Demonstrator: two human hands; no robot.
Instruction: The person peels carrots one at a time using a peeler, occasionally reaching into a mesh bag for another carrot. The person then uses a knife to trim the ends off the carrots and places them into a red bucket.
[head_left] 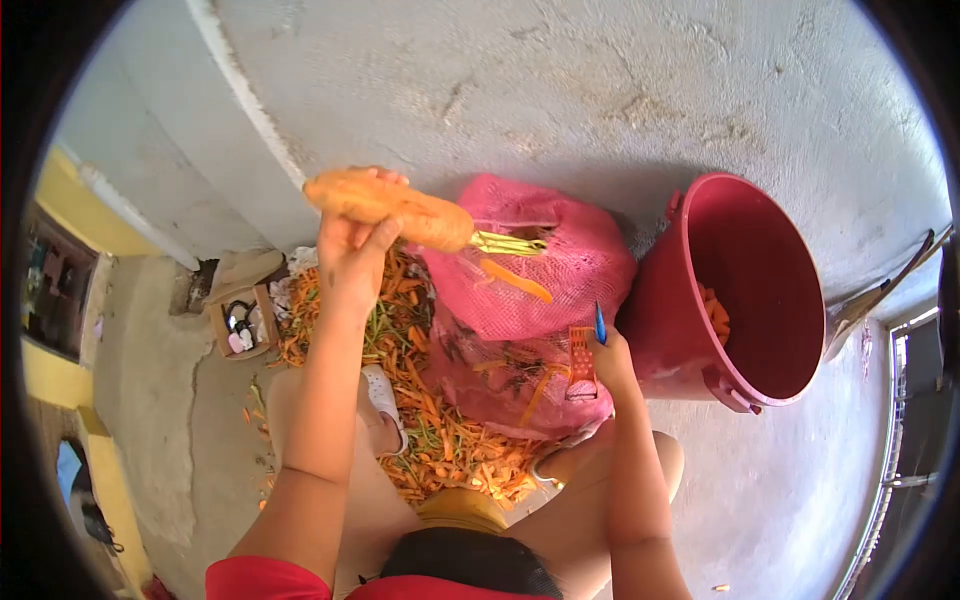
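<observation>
In the upper middle, my left hand (352, 240) is closed around a large orange carrot (420, 218), held nearly level with its short green stem stubs (505, 243) pointing right. My right hand (612, 358) grips a small tool with a blue pointed end (600, 322); its kind is hidden by my fingers. Below the carrot are pink mesh sacks (530, 290), and an orange strip of peel (517, 281) shows against them. A red-orange perforated piece (582, 355) lies just left of my right hand.
Orange and green peelings (400, 330) cover the floor around my feet. A large red bucket (665, 330) with carrots (714, 315) inside stands tilted at right. A small cardboard box (243, 322) sits at left. A grey wall (480, 90) rises behind.
</observation>
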